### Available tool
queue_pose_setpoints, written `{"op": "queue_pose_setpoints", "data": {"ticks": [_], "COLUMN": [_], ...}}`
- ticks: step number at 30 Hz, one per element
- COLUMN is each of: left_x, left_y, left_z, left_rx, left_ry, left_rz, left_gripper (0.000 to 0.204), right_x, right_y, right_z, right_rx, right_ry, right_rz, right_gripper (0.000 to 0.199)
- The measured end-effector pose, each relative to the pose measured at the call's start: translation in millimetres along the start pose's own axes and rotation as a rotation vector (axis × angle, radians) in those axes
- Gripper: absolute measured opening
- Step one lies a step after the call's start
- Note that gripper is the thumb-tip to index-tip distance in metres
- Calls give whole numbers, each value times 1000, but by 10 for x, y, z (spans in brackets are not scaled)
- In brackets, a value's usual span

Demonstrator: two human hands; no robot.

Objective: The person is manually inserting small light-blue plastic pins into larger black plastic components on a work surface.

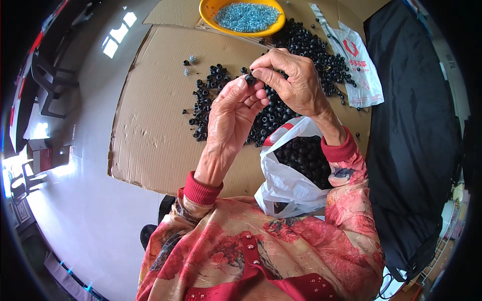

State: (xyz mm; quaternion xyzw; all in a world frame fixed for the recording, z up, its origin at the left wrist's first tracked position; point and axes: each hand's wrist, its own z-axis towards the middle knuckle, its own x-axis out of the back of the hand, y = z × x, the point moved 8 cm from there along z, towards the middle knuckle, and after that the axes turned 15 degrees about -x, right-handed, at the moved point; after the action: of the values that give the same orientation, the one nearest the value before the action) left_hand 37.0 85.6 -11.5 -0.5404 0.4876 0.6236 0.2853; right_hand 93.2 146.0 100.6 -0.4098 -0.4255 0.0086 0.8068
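Observation:
Between the thumb and fingers of my left hand (228, 113) is a small round black plastic part (250, 79) with a hole in it. My right hand (297, 83) meets it from the right, thumb and forefinger pinched at its upper edge; whatever tiny piece they hold is hidden. Beneath both hands, loose black parts (273, 108) of the same sort lie heaped on a cardboard sheet (150, 115). A white plastic bag (283, 175) full of black balls (304, 155) stands open near my body, below my right wrist.
A yellow bowl (205, 11) of clear bluish small pieces (246, 17) sits at the far side. More black balls (326, 60) spread at the far right beside a flattened white bag (364, 75). Black cloth (411, 125) covers the right side. A dark chair (47, 83) stands at left.

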Motion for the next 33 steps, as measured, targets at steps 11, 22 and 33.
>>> {"op": "queue_pose_setpoints", "data": {"ticks": [11, 22, 33], "left_x": [6, 27, -47], "left_y": [-79, -77, -50], "left_z": [-4, -14, -32], "left_rx": [44, 43, 26], "left_ry": [-30, 10, -27], "left_rz": [-40, 2, 23], "left_gripper": [17, 19, 21], "right_x": [21, 34, 41], "right_y": [-155, -102, 179], "right_z": [-147, -206, -132], "right_rx": [192, 165, -159], "right_ry": [117, 110, -15], "right_rz": [-170, -134, 328], "right_gripper": [21, 28, 10]}}
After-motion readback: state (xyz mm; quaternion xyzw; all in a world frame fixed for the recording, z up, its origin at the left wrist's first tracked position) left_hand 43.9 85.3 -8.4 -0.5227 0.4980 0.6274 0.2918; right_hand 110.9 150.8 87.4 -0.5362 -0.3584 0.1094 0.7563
